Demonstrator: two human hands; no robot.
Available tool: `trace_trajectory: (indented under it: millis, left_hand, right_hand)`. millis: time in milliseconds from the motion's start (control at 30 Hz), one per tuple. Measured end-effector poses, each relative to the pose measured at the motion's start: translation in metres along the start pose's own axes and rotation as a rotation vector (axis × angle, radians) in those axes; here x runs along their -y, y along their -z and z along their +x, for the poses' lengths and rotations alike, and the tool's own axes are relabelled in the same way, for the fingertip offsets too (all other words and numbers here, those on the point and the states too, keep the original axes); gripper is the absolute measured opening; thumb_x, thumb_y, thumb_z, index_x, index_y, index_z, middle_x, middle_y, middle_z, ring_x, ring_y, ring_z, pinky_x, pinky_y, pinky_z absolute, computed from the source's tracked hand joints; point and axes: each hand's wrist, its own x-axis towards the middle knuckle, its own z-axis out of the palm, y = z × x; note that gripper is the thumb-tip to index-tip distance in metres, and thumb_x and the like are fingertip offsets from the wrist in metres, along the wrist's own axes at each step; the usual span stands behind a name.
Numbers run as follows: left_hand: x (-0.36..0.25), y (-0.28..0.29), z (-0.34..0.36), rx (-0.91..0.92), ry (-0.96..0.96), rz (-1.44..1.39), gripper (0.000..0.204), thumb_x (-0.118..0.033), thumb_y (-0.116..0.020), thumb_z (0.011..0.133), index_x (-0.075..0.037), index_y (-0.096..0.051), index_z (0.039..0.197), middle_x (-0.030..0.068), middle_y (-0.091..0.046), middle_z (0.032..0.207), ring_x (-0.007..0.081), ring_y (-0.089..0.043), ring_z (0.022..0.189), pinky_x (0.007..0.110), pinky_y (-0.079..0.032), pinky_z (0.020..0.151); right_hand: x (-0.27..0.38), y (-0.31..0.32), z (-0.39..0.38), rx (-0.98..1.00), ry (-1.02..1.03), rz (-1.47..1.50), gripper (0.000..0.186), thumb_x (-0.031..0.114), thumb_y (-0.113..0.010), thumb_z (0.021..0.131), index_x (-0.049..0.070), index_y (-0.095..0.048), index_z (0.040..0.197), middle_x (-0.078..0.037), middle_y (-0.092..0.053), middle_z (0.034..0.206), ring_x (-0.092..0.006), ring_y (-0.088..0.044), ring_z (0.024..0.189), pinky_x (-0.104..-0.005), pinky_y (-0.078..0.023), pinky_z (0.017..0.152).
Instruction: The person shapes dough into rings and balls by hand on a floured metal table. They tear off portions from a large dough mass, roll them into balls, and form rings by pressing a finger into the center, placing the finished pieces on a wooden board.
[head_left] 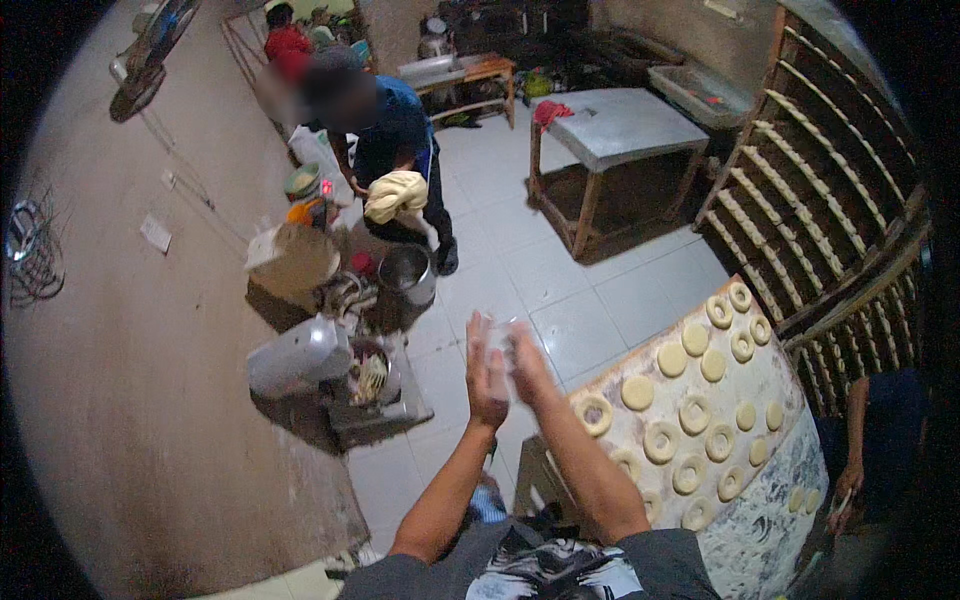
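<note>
Head view: both straight-fingered hands, left (487, 378) and right (527, 362), face palm to palm, anything between blurred; on the floured table (742, 548) nearby, dough rings (648, 444) look shaped, plain dough discs (637, 393) unholed.

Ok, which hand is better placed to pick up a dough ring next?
Probably the right hand: the dough rings lie on that side, and the left hand is farther from them.
</note>
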Motion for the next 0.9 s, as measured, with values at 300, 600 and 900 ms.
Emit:
trace_trajectory:
  millis: [300, 600, 900]
  left_hand:
    - [0.074, 0.045, 0.091, -0.132, 0.843, -0.814, 0.067, -0.052, -0.035, 0.103, -0.009, -0.035, 0.154, 0.0208, -0.042, 0.152, 0.0339, -0.039, 0.143, 0.049, -0.025, 0.120]
    - [0.357, 0.105, 0.081, 0.414, 0.701, 0.367, 0.065, -0.043, -0.045, 0.102, -0.002, -0.037, 0.152, 0.0243, -0.053, 0.144, 0.0449, -0.051, 0.131, 0.048, -0.036, 0.115]
    - [0.269, 0.141, 0.282, -0.256, 0.299, -0.894, 0.060, -0.038, -0.061, 0.097, -0.017, -0.040, 0.149, 0.0112, -0.043, 0.153, 0.0289, -0.050, 0.133, 0.053, -0.045, 0.104]
  right_hand:
    - [-0.127, -0.040, 0.108, -0.043, 0.598, -0.592, 0.075, 0.056, -0.034, 0.105, -0.003, -0.036, 0.152, -0.017, -0.040, 0.157, -0.0325, -0.034, 0.147, -0.0450, -0.019, 0.123]
    - [0.082, -0.168, 0.104, 0.431, 0.247, 0.287, 0.061, 0.056, -0.046, 0.102, 0.010, -0.051, 0.141, -0.010, -0.055, 0.141, -0.0258, -0.058, 0.118, -0.0386, -0.045, 0.100]
    - [0.199, -0.190, 0.141, 0.287, 0.648, -0.099, 0.075, 0.058, -0.058, 0.096, 0.017, -0.034, 0.154, -0.013, -0.039, 0.154, -0.0288, -0.041, 0.136, -0.0490, -0.038, 0.106]
